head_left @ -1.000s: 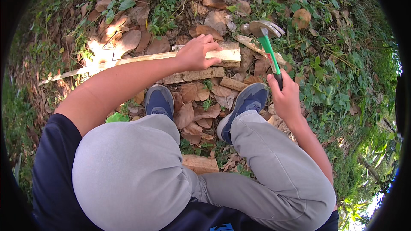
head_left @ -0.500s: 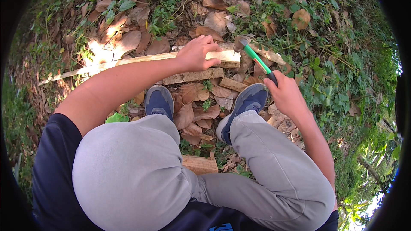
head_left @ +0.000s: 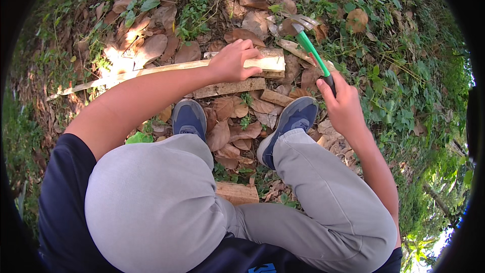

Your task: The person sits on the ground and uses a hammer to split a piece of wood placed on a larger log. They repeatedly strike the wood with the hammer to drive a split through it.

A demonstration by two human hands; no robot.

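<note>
My left hand point(head_left: 235, 61) is closed over a long, pale wooden strip point(head_left: 272, 63), fingers across its top and thumb on the near side. The strip's right end sticks out past my fingers and rests over other wood. My right hand point(head_left: 345, 102) grips a claw hammer point(head_left: 314, 53) by the black end of its green handle. The hammer's metal head is raised beyond and to the right of the strip's end, apart from the wood.
A rough wooden piece point(head_left: 230, 89) and a short block point(head_left: 276, 97) lie before my blue shoes point(head_left: 294, 121). Another block point(head_left: 237, 193) sits between my legs. Dry leaves point(head_left: 218, 135) and green weeds point(head_left: 389, 96) cover the ground around.
My right hand has lifted the hammer up and away from the strip's end, its head moving farther off and slightly right. My left hand has stayed on the strip.
</note>
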